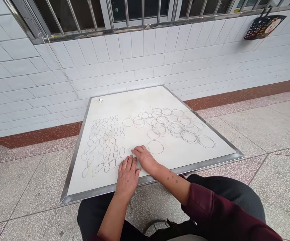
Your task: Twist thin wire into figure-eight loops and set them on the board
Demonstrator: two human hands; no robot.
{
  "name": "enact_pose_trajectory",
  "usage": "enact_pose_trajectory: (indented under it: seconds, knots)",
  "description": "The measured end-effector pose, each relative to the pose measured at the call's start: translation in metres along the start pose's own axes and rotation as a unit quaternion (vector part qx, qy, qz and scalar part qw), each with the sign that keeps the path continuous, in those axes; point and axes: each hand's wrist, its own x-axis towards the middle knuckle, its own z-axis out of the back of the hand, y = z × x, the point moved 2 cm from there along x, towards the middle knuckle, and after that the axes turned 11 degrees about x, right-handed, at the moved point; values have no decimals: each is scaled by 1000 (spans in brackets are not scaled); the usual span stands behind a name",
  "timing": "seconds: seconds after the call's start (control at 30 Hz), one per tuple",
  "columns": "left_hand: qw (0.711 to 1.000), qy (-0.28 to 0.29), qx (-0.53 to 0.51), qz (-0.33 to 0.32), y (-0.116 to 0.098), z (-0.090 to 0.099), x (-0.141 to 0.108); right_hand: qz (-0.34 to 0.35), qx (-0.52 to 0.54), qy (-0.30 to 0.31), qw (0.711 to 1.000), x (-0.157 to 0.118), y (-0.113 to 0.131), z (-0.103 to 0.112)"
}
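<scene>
1. Near the front edge of the white tabletop [139, 97], locate the thin loop [129, 151] at the fingertips; most of it is hidden by the hands.
2. Check the left hand [128, 174]: palm down, fingers extended side by side, thumb set apart. Whether these fingers pin the loop cannot be told.
3. Check the right hand [146, 159]: fingers bent and gathered, tips just beyond the left fingertips. Whether they pinch the loop cannot be told.
4. Step in hand, as judged: shaping the loop. Best practice is to steady one side lightly against the tabletop and work the other with small finger movements, keeping the crossing central and both lobes even. Excess pressure would probably distort so thin a line.
5. Orientation: the direction and long axis of the loop at the fingers cannot be read. For reference, the nearest twisted loop [120, 157], just beyond the left hand, has its long axis running away from the person, its far end leaning right.
6. Keep the right forearm clear of the round loop [156, 154] beside the right hand; being near-circular, it shows no distinct long axis.
</scene>
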Motion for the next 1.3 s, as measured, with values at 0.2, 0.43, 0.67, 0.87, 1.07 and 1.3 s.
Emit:
enact_pose_trajectory:
  seconds: [0.2,0.43,0.67,0.87,1.07,1.3]
  knots:
    - [999,-8,37,-9,0,-2,-1,4,-3,-6,1000,0,1,0]
    - [999,-23,27,-9,1,-2,-2,18,0,-23,1000,-1,2,-1]
    - [999,-49,12,-3,4,-4,-3,17,-3,-30,999,-2,1,-2]
    - [997,-73,-19,-1,6,-5,-5,11,-3,-35,999,-2,-3,-3]
    - [994,-100,-46,7,8,-3,-3,22,-6,-46,999,-2,-3,-2]
    - [982,-167,-79,35,10,12,-15,20,11,-63,998,-1,-6,-5]
